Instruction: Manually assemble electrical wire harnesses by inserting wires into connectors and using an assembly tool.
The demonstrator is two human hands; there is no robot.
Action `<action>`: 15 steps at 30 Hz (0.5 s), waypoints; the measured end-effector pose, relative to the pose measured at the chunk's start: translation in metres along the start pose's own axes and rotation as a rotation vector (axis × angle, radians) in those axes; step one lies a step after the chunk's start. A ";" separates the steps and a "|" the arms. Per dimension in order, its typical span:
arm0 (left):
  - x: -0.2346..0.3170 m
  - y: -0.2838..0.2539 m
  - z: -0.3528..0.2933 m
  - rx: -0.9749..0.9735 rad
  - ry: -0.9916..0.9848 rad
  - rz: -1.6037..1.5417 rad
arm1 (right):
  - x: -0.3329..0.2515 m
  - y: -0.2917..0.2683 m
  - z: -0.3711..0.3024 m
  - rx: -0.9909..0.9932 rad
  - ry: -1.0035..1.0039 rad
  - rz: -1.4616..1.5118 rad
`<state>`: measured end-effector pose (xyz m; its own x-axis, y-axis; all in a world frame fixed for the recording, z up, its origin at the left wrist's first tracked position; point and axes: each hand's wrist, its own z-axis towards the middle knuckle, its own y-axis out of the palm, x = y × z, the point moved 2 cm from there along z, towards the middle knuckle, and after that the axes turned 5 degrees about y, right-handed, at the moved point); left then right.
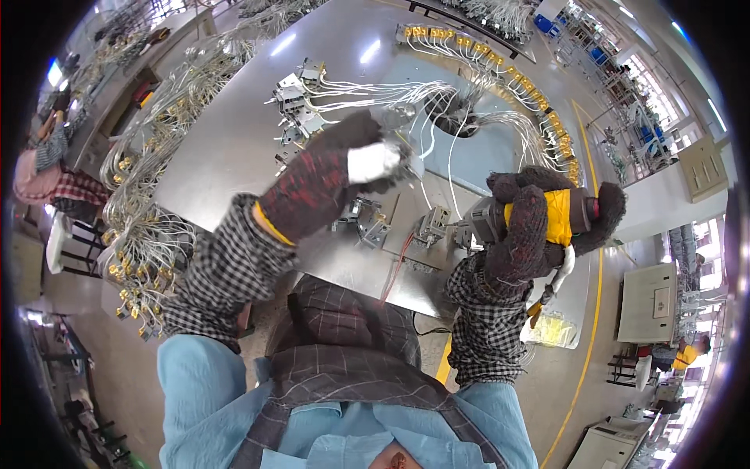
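My left hand [328, 164], in a dark red-flecked glove, is raised over the metal table, blurred by motion. Its fingers curl in beside a white patch [373, 162]; what they hold, if anything, I cannot make out. My right hand [525, 227], in a dark knitted glove, wraps round a grey power tool [486, 220] with a yellow band [558, 217]. The tool points left, towards small metal fixtures [431, 227] on the table's near edge. White wires [375, 90] run from metal connector blocks [291, 98] to a round hole [453, 117] in the tabletop.
An arc of yellow connectors [525, 84] lines the table's far right side. Bundled wire harnesses [148, 187] hang along the left. A clear tray with yellow pieces [553, 330] sits low at the right. A seated person [58, 180] is at the far left.
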<state>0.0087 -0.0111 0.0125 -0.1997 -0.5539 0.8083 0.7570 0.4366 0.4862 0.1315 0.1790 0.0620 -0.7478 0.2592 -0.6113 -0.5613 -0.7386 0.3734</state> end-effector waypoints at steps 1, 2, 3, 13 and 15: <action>-0.005 0.011 -0.003 0.040 -0.089 0.052 | 0.001 -0.004 0.001 0.008 -0.003 -0.011; -0.009 0.020 -0.007 -0.020 -0.027 0.019 | 0.001 -0.005 0.001 0.017 0.001 0.017; -0.019 0.022 -0.007 0.006 0.010 0.169 | 0.001 -0.007 0.002 0.028 0.003 0.045; -0.051 0.072 0.003 -0.228 0.112 1.118 | -0.003 -0.051 0.039 0.153 -0.130 0.085; -0.046 0.067 0.004 -0.219 0.034 0.997 | -0.008 -0.055 0.045 0.162 -0.162 0.139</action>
<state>0.0660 0.0460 0.0090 0.5985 -0.0304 0.8006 0.6671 0.5722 -0.4770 0.1524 0.2450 0.0776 -0.8612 0.2682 -0.4318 -0.4891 -0.6684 0.5603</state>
